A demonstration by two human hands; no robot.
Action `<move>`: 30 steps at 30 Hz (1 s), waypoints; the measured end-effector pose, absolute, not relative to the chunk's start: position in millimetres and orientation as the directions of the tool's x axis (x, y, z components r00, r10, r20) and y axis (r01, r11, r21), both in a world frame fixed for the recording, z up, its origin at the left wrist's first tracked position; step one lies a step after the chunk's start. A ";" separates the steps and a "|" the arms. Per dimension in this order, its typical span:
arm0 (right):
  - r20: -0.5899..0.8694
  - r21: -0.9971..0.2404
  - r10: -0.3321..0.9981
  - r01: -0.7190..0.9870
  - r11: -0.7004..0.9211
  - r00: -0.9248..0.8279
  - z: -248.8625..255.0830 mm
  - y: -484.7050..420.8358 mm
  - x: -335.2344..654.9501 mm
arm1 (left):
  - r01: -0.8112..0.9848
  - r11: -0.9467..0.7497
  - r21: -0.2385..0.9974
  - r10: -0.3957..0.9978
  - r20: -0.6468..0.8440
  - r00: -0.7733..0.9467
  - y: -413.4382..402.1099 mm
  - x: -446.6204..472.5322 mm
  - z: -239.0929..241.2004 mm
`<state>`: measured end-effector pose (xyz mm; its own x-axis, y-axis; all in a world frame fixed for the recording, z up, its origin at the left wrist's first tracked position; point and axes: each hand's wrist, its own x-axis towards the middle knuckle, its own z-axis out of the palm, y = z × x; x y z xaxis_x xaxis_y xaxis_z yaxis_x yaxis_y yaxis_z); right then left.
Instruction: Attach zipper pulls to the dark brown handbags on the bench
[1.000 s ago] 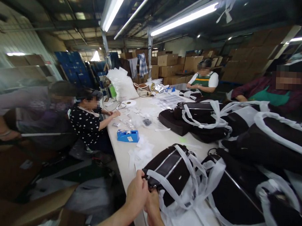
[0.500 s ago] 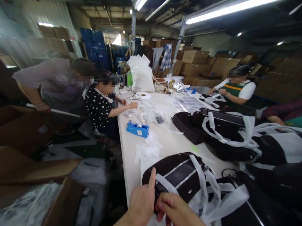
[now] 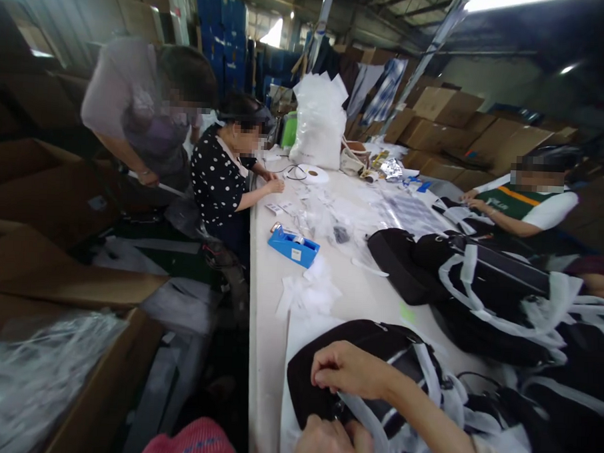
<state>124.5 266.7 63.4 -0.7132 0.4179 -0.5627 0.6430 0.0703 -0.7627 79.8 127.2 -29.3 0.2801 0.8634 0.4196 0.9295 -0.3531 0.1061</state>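
A black bag (image 3: 371, 363) wrapped in white strips lies on the white table (image 3: 262, 331) right in front of me. My right hand (image 3: 348, 370) rests on top of it with the fingers curled in a pinch at its near edge. My left hand (image 3: 330, 445) is at the bottom edge of the view, closed on the bag's near end where a white strip (image 3: 368, 420) runs past it. What the right fingers pinch is too small to make out.
More black bags (image 3: 480, 281) with white strips pile up on the right. A blue tape dispenser (image 3: 294, 246) and white scraps (image 3: 309, 290) lie ahead. Two people work at the left, one at the right. Cardboard boxes (image 3: 74, 290) stand on the floor at left.
My view has tilted down and swung left. My right hand moved up onto the bag's top; my left hand, whose finger pointed up half a second ago, dropped to the bag's near end.
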 end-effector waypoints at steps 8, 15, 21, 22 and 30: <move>-0.522 -0.679 0.578 0.716 0.164 -0.627 75.6 284.3 104.8 | 0.921 -0.370 0.122 0.868 0.400 0.295 132.1 67.2 -9.2; -0.759 -0.515 0.389 0.847 0.132 -0.522 91.6 286.3 109.9 | 0.909 -0.384 0.161 0.896 0.301 0.325 130.4 58.7 -1.0; -0.792 -0.316 0.411 0.878 0.358 -0.452 98.4 273.6 101.7 | 0.913 -0.384 0.138 0.914 0.199 0.354 129.2 59.0 8.9; -0.778 -0.269 0.443 0.873 0.408 -0.447 98.6 269.8 98.9 | 0.911 -0.387 0.144 0.916 0.173 0.362 129.4 59.0 11.5; -0.602 -0.080 0.619 0.809 0.582 -0.504 89.2 251.4 85.7 | 0.891 -0.343 0.298 0.913 -0.116 0.391 133.6 52.8 36.3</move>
<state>85.7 251.4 89.2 -0.5044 0.6190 -0.6020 0.8095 0.5817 -0.0800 52.8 133.6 36.3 0.3907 0.9132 -0.1158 0.8907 -0.3432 0.2980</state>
